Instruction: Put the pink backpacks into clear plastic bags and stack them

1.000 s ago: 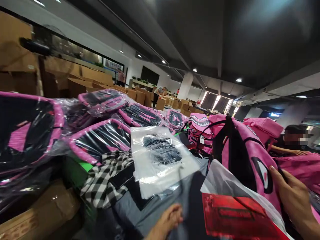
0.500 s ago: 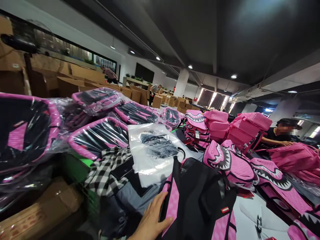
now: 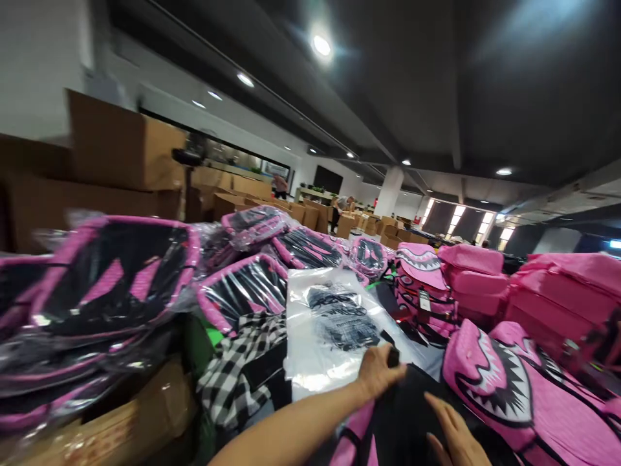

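Observation:
A black and pink backpack [image 3: 412, 395] lies in front of me with its black back panel up. My left hand [image 3: 378, 375] is closed at its top end, on a black strap or handle that shows beside the fingers. Over the right side of the black panel is my right hand [image 3: 453, 427], its fingers extended and apart; whether they touch the fabric I cannot tell. Just beyond my left hand lies a stack of clear plastic bags [image 3: 334, 323] with black print. A black-and-white checked cloth [image 3: 237, 369] is left of the bags.
Plastic-wrapped pink and black backpacks [image 3: 121, 278] are piled at left, above a brown carton [image 3: 130, 414]. Pink shark-mouth backpacks [image 3: 504, 382] lie at right, with stacked pink bags [image 3: 572, 298] behind. Cardboard boxes [image 3: 121, 149] and two people stand farther back.
The view has turned left, so things appear farther right. My left hand has moved from the backpack's side strap to its top end and closed. My right hand has come into view.

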### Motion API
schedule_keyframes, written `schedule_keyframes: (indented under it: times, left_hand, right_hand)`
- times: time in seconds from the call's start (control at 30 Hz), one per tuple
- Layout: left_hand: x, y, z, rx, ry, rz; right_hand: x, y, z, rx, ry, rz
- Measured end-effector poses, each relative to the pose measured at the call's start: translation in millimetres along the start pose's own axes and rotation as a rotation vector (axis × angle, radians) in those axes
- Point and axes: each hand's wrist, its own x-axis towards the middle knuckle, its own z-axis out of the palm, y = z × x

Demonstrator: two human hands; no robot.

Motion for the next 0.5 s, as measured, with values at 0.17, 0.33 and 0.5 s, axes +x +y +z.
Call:
schedule_keyframes:
  times: [0.17, 0.33, 0.5]
  left_hand:
    - [-9, -3, -13.3, -0.046, 0.007, 0.253]
    - [10, -14, -25.3, -0.093, 0.016, 0.060]
    - [23, 0, -3.9, -0.034, -0.045, -0.052]
  right_hand:
    - [96, 1, 51, -0.027, -0.034, -0.269]
    - [90, -7, 53, -0.142, 0.122, -0.444]
    - [29, -48, 52, -0.221, 0.188, 0.065]
